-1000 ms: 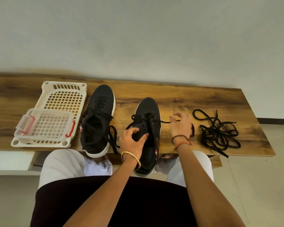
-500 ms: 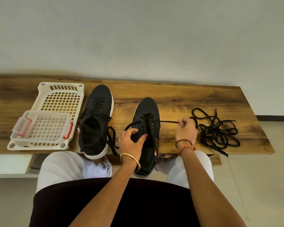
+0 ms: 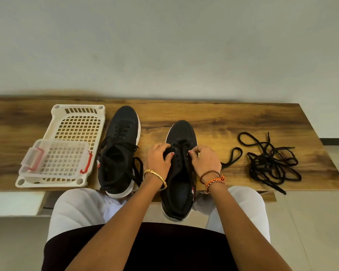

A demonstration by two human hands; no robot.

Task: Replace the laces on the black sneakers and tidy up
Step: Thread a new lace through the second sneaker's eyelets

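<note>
Right now we have both hands on the right-hand sneaker (image 3: pixel 181 173), which lies toe-away on the wooden bench (image 3: pixel 223 122) with its heel hanging over the near edge between our knees. Our left hand (image 3: pixel 159 160) curls over the sneaker's left side near the eyelets, fingers bent around the upper; whether it also pinches a lace there is hard to make out, since black lies on black. Our right hand (image 3: pixel 205 160) has its fingertips pinched together at the eyelet row on the right side, seemingly on a lace, though the strand itself is lost against the shoe. From under that hand a loose lace end (image 3: pixel 232 156) loops out onto the bench. Well to the right lies a tangled pile of black laces (image 3: pixel 272 163), one end trailing to the bench's near edge. The other sneaker (image 3: pixel 118 151) sits to the left, laced loosely, its ends spilling toward our left wrist. Just beside it stands a white plastic basket (image 3: pixel 78 122), with a smaller clear box (image 3: pixel 57 159) with red latches resting in its near part.
</note>
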